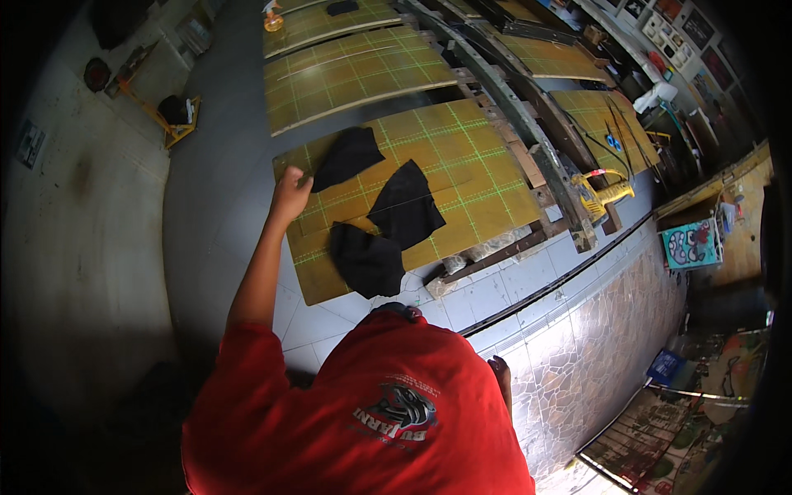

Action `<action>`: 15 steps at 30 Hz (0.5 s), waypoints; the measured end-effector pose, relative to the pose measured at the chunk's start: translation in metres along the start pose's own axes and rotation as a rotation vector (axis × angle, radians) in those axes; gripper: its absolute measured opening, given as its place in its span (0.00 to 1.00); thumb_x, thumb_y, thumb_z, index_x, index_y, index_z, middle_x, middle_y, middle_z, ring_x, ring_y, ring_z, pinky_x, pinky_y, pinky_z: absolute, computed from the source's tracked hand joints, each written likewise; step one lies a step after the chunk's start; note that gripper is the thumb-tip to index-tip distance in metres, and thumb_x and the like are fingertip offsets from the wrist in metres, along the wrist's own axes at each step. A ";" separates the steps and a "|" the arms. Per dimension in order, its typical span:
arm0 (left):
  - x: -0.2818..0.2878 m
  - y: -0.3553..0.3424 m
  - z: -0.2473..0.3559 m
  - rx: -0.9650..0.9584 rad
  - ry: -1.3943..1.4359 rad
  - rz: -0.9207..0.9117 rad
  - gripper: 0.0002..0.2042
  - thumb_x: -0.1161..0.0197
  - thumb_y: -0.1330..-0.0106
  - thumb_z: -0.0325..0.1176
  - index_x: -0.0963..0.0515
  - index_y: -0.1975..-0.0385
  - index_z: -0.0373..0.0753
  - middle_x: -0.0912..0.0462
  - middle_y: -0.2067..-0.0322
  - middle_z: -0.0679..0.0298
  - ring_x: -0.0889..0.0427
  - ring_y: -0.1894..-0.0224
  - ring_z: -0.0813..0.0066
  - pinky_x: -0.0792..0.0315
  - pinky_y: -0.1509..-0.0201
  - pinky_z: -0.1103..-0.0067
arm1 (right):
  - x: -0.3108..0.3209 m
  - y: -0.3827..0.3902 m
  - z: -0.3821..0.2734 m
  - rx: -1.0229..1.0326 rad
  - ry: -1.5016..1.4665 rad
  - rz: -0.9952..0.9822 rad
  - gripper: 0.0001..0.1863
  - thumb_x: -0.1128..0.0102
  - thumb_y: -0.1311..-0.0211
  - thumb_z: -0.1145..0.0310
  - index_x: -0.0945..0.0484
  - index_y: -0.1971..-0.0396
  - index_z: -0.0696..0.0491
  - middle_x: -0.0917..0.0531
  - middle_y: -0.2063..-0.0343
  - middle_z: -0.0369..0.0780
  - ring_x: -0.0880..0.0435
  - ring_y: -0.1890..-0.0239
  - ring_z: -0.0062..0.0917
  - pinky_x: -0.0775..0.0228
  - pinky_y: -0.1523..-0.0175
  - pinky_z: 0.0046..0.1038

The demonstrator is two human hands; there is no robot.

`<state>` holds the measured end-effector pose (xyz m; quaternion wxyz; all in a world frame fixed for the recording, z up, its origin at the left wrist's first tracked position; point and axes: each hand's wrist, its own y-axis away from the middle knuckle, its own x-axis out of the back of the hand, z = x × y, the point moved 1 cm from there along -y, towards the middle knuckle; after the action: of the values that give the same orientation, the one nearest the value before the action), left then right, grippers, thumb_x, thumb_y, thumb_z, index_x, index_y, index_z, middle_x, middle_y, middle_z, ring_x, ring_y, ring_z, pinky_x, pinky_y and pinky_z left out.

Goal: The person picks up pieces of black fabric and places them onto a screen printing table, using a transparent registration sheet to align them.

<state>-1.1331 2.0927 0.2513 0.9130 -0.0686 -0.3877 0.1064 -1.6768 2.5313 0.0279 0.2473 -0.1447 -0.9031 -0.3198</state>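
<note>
Three black cloth pieces lie on a yellow-brown board with bright green grid lines (478,186) in front of me. My left hand (290,196) is at the board's left edge, fingers closed on the lower left corner of the farthest cloth piece (351,157). To the right and nearer lies a second cloth piece (408,202), and a third cloth piece (367,262) covers part of the near edge. Down by my right side, away from the board, my right hand (502,375) is curled in shadow around something dark that I cannot make out.
More gridded boards (355,70) lie beyond, with an orange spray bottle (273,18) at the far left. A long metal rail (528,132) runs past on the right. Beside it sit a yellow tool (606,194) and blue-handled scissors (613,142). A yellow stand (177,128) is by the left wall.
</note>
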 end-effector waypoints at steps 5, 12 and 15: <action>-0.018 0.040 0.009 -0.154 -0.201 0.011 0.23 0.35 0.36 0.37 0.32 0.44 0.36 0.25 0.45 0.49 0.26 0.43 0.52 0.32 0.40 0.67 | -0.002 0.027 0.021 -0.048 -0.022 0.037 0.24 0.39 0.36 0.62 0.26 0.46 0.62 0.16 0.59 0.50 0.16 0.57 0.31 0.26 0.54 0.30; -0.078 0.002 0.039 -0.310 -0.321 -0.249 0.34 0.40 0.34 0.49 0.41 0.31 0.45 0.53 0.27 0.51 0.54 0.26 0.51 0.52 0.26 0.58 | 0.010 0.057 0.034 -0.179 0.021 0.012 0.24 0.39 0.36 0.62 0.26 0.46 0.62 0.15 0.60 0.50 0.16 0.59 0.30 0.26 0.56 0.29; -0.097 -0.036 0.049 -0.316 -0.434 -0.289 0.35 0.46 0.32 0.55 0.45 0.29 0.45 0.58 0.26 0.53 0.60 0.24 0.54 0.59 0.24 0.57 | 0.016 0.062 0.032 -0.209 0.030 0.016 0.23 0.39 0.36 0.62 0.26 0.47 0.62 0.15 0.60 0.49 0.16 0.60 0.29 0.26 0.56 0.29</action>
<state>-1.2291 2.0363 0.2256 0.7926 -0.1297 -0.5912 -0.0740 -1.6753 2.6004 0.0470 0.2468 -0.1720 -0.8599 -0.4124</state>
